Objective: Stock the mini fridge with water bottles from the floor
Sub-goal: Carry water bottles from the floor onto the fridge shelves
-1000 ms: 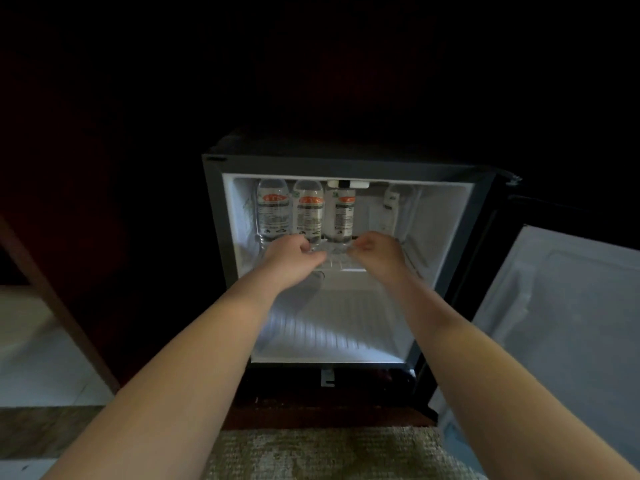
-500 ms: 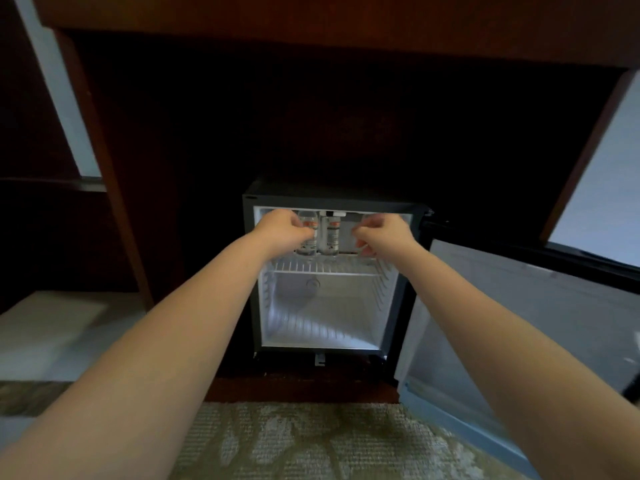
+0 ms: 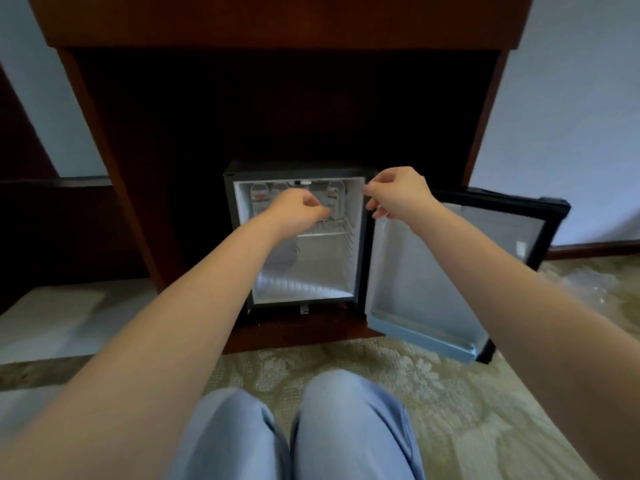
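Head view: the mini fridge (image 3: 242, 237) stands open under a dark wooden cabinet (image 3: 277, 26), with its door (image 3: 450, 271) swung out to the right. A second ago both hands were deep inside, at the wire shelf (image 3: 325, 233) in front of the standing bottles. Now the view has pulled back and the hands are at the fridge mouth. The left hand (image 3: 298, 211) hangs before the upper shelf with its fingers loosely curled, holding nothing. The right hand (image 3: 398, 194) is level with the fridge's right edge, also loosely curled and empty.

The water bottles (image 3: 259, 199) stand upright at the back of the upper shelf. One shows to the left of the left hand and one to its right, and any between them are hidden by the hand. The lower compartment holds no bottles.

This batch looks placed and let go, so the next step is probably another reach to the floor. A blurred heap of clear plastic (image 3: 588, 289) lies on the carpet (image 3: 450, 403) beyond the door, possibly the remaining stock.

Each bottle has a white label with an orange-red band, but the writing is too small to read. A pale sticker (image 3: 520, 247) on the door is also unreadable.
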